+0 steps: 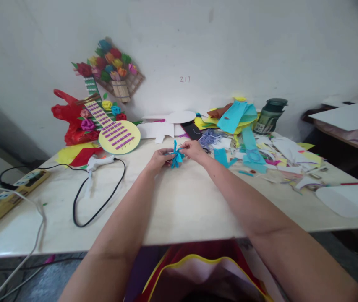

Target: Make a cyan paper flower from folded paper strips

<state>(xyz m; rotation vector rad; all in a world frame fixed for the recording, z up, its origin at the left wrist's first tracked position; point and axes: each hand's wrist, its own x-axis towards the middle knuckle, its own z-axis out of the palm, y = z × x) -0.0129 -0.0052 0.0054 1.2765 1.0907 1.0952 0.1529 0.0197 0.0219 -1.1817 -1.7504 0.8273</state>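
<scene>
Both my hands meet over the middle of the table around a small blue paper flower (175, 157) with narrow petals spread outward. My left hand (160, 158) pinches the flower from its left side. From the other side my right hand (194, 150) has its fingertips closed on a right-hand petal. The fingertips partly cover the flower's centre. Just right of my right hand lie blue paper strips (220, 157) and a tangle of purple-grey shredded strands (210, 137).
A white glue gun (99, 162) with a looped black cord lies left, near a yellow power strip (15, 197). Behind it leans a yellow paper guitar (119, 137). Paper scraps (279, 157) cover the right side, before a green bottle (270, 116). A flower decoration (120, 90) leans on the wall.
</scene>
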